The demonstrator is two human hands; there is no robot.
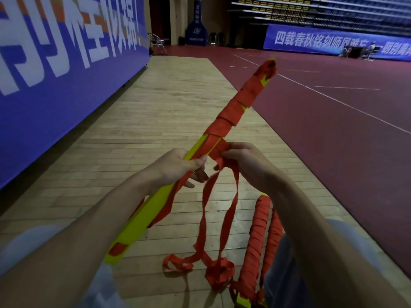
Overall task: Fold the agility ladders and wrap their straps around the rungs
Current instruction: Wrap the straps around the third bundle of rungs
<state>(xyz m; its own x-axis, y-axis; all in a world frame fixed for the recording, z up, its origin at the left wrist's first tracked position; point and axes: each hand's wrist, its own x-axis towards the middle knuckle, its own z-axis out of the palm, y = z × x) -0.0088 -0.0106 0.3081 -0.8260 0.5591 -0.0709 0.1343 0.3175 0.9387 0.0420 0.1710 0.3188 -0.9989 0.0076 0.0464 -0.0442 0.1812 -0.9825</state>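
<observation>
A folded stack of yellow ladder rungs (142, 221) slants from lower left up to the far right. Its upper half is bound in red strap windings (235, 112). My left hand (180, 167) grips the stack at its middle. My right hand (246, 162) pinches the red strap (231, 214) right beside the last winding. Two loose lengths of strap hang from there to a crumpled heap (219, 271) on the floor.
Two finished ladder bundles (255, 241) wrapped in red strap lie on the wooden floor (155, 112) by my right knee. A blue banner wall (55, 81) runs along the left. Dark red court surface (333, 130) lies to the right, with a folding chair (156, 42) far back.
</observation>
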